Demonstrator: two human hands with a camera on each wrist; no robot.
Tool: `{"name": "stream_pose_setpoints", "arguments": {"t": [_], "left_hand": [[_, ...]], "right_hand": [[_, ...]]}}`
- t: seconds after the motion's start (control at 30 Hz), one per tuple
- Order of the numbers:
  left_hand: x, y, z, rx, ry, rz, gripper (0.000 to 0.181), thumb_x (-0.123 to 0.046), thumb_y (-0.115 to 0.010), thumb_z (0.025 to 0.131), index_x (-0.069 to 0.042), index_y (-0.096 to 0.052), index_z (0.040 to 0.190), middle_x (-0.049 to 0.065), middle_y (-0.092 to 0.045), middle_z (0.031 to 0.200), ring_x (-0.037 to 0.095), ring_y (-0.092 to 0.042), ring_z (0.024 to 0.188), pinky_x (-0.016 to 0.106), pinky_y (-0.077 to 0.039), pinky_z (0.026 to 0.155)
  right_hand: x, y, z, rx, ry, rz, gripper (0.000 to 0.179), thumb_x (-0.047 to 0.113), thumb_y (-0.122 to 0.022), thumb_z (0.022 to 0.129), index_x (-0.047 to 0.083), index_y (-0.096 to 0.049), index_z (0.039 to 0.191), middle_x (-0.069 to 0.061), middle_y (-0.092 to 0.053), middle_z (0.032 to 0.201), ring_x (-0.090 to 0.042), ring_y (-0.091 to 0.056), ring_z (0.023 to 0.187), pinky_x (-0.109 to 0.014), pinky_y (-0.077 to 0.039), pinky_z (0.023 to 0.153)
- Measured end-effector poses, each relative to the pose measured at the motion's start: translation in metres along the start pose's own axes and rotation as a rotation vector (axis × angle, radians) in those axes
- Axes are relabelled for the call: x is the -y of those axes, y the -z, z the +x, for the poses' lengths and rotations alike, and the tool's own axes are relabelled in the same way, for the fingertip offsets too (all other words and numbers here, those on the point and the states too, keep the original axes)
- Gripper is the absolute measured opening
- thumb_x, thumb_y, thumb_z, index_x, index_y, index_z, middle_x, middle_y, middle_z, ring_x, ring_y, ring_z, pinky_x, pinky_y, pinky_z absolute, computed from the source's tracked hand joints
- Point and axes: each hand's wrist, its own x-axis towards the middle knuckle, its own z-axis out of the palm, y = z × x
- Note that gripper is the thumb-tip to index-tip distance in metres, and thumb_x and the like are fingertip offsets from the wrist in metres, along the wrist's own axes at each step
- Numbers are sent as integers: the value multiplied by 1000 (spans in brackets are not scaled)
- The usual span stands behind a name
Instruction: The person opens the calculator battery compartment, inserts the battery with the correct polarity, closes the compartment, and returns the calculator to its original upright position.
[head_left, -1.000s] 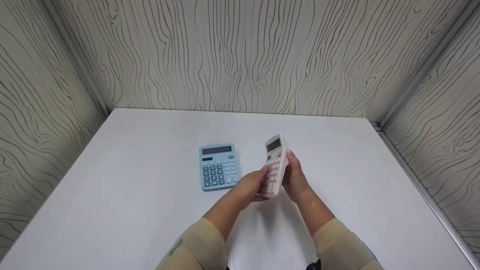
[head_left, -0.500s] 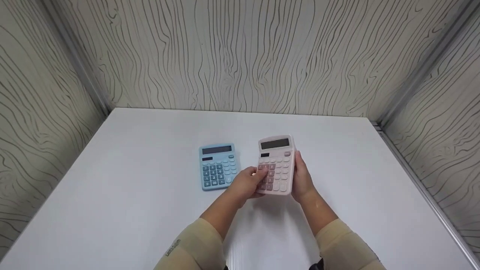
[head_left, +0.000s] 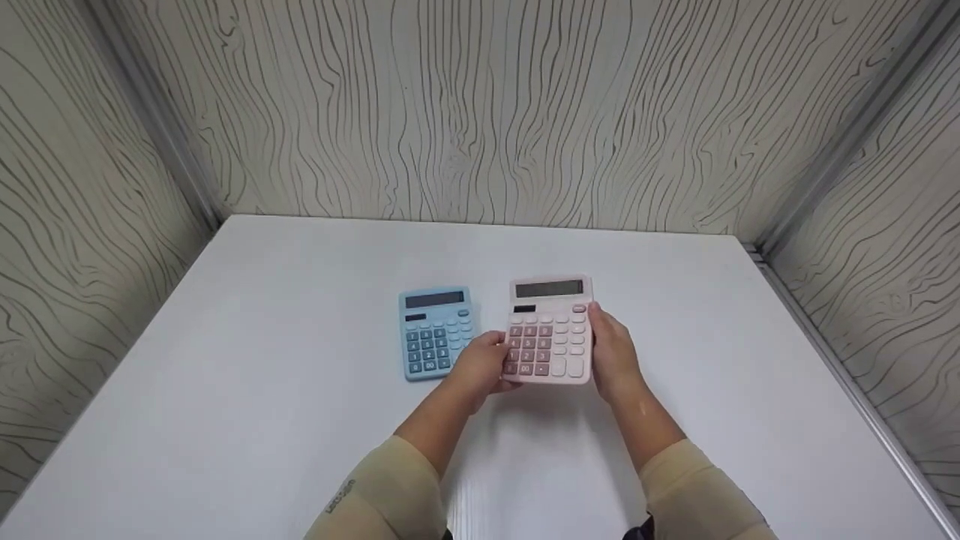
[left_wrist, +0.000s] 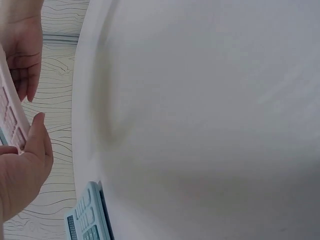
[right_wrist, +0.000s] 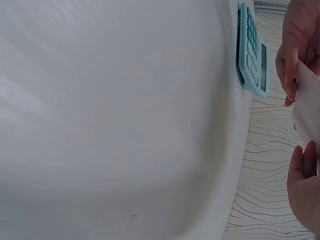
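A pink calculator (head_left: 550, 330) faces up toward the head camera, its screen end away from the person, held above the white table. My left hand (head_left: 480, 367) pinches its lower left edge, thumb at the front by the number keys and fingers underneath. At the right edge, my right hand (head_left: 616, 352) holds the side, with its fingers reaching behind. In the right wrist view, the right hand's fingertips (right_wrist: 311, 150) are at the pink calculator's back. A blue calculator (head_left: 431, 330) lies on the table just left of the left hand, which covers its lower right corner.
The white table (head_left: 262, 360) stretches out on both sides of the arms. Wood-grain patterned panels (head_left: 480, 112) stand behind it and at the left and right, joined by grey metal posts (head_left: 150, 112).
The pink calculator has turned from facing left, nearly edge-on, to facing the head camera squarely. Both hands have turned with it; the left has shifted slightly left. The blue calculator has stayed put.
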Motion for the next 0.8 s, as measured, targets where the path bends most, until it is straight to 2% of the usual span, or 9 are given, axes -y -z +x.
{"name": "stream_pose_setpoints", "arguments": {"t": [0.17, 0.47, 0.67, 0.8], "left_hand": [[0, 1, 0, -4, -14, 1, 34, -10, -35, 96, -10, -50, 127, 4, -60, 98, 14, -61, 84, 26, -54, 68], [1, -1, 2, 37, -35, -24, 36, -12, -41, 96, -11, -46, 132, 2, -59, 106, 13, -62, 88, 26, -54, 71], [1, -5, 7, 15, -44, -28, 35, -11, -40, 96, -10, -47, 130, 2, -59, 107, 12, -61, 88, 25, -53, 70], [1, -6, 14, -14, -40, -24, 35, -11, -41, 96, -11, -47, 130, 3, -59, 105, 12, -61, 87, 25, -53, 70]], "right_hand": [[-3, 9, 3, -20, -74, -8, 61, 52, -26, 95, 7, -41, 135, -6, -51, 130, -15, -47, 120, -23, -41, 95], [-8, 21, 7, -35, -133, -50, 51, 37, -26, 100, 4, -39, 136, -12, -52, 128, -17, -54, 111, -21, -46, 87], [-9, 22, 5, -45, -148, -64, 47, 33, -25, 101, 5, -39, 136, -12, -54, 122, -16, -56, 100, -22, -48, 81], [-10, 23, 4, -50, -151, -63, 44, 28, -30, 101, 5, -41, 136, -12, -56, 119, -16, -57, 96, -23, -50, 78]]}}
